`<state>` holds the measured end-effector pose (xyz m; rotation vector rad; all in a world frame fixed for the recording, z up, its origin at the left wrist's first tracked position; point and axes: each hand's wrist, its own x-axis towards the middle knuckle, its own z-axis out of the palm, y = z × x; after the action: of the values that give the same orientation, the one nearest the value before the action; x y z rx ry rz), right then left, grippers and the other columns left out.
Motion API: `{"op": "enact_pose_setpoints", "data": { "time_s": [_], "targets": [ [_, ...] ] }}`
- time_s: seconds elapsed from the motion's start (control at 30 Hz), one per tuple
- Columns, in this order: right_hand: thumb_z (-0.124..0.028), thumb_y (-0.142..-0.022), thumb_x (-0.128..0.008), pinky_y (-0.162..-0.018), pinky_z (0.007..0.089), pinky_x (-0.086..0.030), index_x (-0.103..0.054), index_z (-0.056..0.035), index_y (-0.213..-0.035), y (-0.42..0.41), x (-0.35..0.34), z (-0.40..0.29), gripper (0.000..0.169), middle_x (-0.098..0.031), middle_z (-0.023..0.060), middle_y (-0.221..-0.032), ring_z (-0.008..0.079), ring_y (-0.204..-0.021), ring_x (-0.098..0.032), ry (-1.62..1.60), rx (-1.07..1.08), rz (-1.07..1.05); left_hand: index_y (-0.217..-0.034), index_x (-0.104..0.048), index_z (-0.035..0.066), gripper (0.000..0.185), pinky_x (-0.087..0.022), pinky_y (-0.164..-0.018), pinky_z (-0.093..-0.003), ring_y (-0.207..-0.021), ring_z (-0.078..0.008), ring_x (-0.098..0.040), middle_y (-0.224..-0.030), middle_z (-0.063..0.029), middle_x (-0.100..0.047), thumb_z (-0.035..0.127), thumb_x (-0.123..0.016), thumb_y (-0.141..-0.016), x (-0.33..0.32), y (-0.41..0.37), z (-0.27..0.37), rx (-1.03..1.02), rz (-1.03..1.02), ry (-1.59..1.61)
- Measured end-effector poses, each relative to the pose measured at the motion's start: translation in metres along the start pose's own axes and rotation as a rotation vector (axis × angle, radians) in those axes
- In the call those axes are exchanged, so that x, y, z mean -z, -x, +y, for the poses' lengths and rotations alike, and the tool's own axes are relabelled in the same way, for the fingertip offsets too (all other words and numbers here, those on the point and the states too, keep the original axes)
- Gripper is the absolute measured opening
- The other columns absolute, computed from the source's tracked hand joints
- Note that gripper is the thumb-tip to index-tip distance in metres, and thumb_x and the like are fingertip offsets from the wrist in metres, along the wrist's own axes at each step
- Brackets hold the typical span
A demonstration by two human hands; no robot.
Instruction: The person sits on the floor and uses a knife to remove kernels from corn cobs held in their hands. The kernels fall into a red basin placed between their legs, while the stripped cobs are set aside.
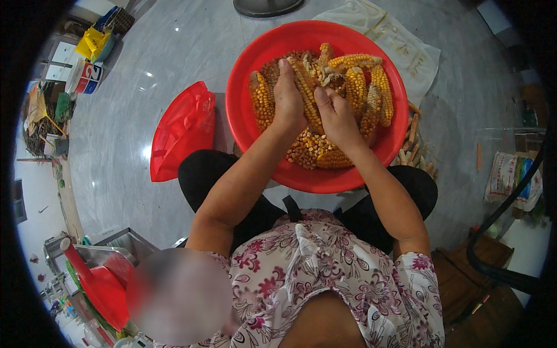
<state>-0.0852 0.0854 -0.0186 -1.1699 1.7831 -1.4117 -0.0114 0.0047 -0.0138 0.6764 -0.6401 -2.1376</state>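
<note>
Over a large red plastic basin (243,108), my left hand (289,102) lies along one side of an ear of dried yellow corn (304,82). My right hand (338,115) grips its other side, thumb up. The fingers under the ear are hidden. Several more ears, such as a yellow one (356,85) and one at the left wall (263,102), rest around my hands. Loose corn kernels (309,145) cover the near part of the basin's floor. A partly stripped ear (372,102) shows pale cob.
Bare corncobs (411,148) are piled on the grey floor right of the basin. A red bag (187,130) stands at the left, a white sack (404,56) lies beyond the basin. A red dustpan (104,291) is at lower left, a round dark base (267,6) at the top.
</note>
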Motion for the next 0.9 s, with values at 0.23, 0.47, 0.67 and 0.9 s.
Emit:
{"op": "enact_pose_setpoints", "data": {
  "time_s": [0.23, 0.47, 0.67, 0.9],
  "targets": [
    [-0.045, -0.090, -0.048, -0.062, 0.0391, -0.046, -0.057, 0.0036, -0.098, 0.000, -0.002, -0.002, 0.050, -0.060, 0.0223, -0.071, 0.0344, -0.071, -0.063, 0.050, 0.119, 0.042, -0.112, -0.051, 0.005, 0.052, -0.050, -0.078, -0.0349, -0.084, -0.0210, -0.058, -0.097, -0.0103, -0.059, 0.050, -0.033, -0.094, -0.007, 0.007, 0.000, -0.057, -0.012, -0.071],
    [-0.041, -0.092, -0.047, -0.060, 0.0390, -0.044, -0.058, 0.0032, -0.098, 0.002, -0.001, -0.004, 0.046, -0.059, 0.0199, -0.068, 0.0341, -0.068, -0.061, -0.002, 0.040, 0.013, -0.112, -0.048, 0.003, 0.043, -0.051, -0.081, -0.0352, -0.092, -0.0227, -0.060, -0.105, -0.0128, -0.059, 0.041, -0.031, -0.097, -0.006, 0.006, -0.001, -0.095, -0.027, -0.053],
    [-0.039, -0.093, -0.045, -0.061, 0.0388, -0.044, -0.059, 0.0026, -0.101, 0.003, -0.001, -0.008, 0.044, -0.058, 0.0194, -0.068, 0.0332, -0.068, -0.060, -0.006, -0.007, 0.009, -0.111, -0.049, 0.003, 0.045, -0.050, -0.082, -0.0343, -0.092, -0.0218, -0.060, -0.105, -0.0129, -0.059, 0.041, -0.030, -0.097, -0.004, 0.004, -0.004, -0.097, -0.026, -0.048],
    [-0.038, -0.095, -0.041, -0.066, 0.0368, -0.043, -0.059, 0.0034, -0.098, 0.003, 0.000, -0.003, 0.045, -0.059, 0.0158, -0.074, 0.0278, -0.073, -0.058, 0.007, -0.044, 0.002, -0.113, -0.049, 0.003, 0.047, -0.050, -0.082, -0.0338, -0.091, -0.0210, -0.060, -0.106, -0.0126, -0.059, 0.042, -0.029, -0.097, -0.004, 0.005, -0.004, -0.092, -0.026, -0.058]
  ]
}}
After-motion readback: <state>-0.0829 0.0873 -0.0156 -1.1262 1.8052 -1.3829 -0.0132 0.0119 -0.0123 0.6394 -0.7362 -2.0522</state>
